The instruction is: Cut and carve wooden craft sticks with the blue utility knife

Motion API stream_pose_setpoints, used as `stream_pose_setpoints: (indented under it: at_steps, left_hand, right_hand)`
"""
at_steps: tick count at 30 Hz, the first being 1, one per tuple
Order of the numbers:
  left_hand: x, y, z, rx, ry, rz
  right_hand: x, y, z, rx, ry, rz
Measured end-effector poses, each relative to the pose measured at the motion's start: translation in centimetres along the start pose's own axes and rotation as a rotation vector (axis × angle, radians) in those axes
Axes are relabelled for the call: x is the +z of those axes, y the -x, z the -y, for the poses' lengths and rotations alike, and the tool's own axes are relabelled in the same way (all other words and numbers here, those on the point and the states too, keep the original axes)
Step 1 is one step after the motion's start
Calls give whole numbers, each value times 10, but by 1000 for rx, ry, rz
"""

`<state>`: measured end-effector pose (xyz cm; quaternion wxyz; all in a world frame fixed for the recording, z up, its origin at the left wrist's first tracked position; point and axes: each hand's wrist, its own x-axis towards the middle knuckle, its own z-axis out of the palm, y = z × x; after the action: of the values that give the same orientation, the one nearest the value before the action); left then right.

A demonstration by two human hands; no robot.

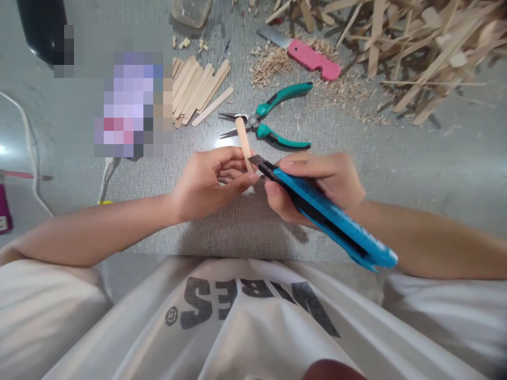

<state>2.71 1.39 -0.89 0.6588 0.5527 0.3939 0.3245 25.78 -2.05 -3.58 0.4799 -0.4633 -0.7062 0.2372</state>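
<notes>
Between the thumb and fingers of my left hand (216,182) is a wooden craft stick (243,138), its rounded end pointing away from me. My right hand (320,182) is closed around a blue utility knife (328,211). The dark blade at the knife's tip meets the stick's edge just above my left thumb. Just beyond my hands, green-handled needle-nose pliers (283,137) lie with their jaws spread. The stick's rounded end overlaps the pliers' jaws in the view. My left fingers cover part of the stick's lower end.
Several craft sticks (202,92) lie beyond my left hand. A pink-handled folding knife (312,58) rests among wood shavings (269,66). Cut wood strips (431,53) are heaped at far right. A white cable (35,142) and a blurred-out device (129,100) are at left.
</notes>
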Motion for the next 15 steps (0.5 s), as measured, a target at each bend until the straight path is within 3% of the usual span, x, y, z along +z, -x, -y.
stream_pose_setpoints:
  at_steps: [3,8,10,15]
  left_hand:
    - [2,0,-3,-39,54,-15]
    - [3,1,-6,4,38,-30]
    - [2,1,-6,39,-3,-37]
    - [0,1,-9,10,-58,-41]
  right_hand:
    - [4,-4,0,-202,-98,-104]
    - [8,-13,-1,-307,-56,-90]
    - [7,-14,1,-309,-87,-45]
    - [2,-22,8,-244,-150,-98]
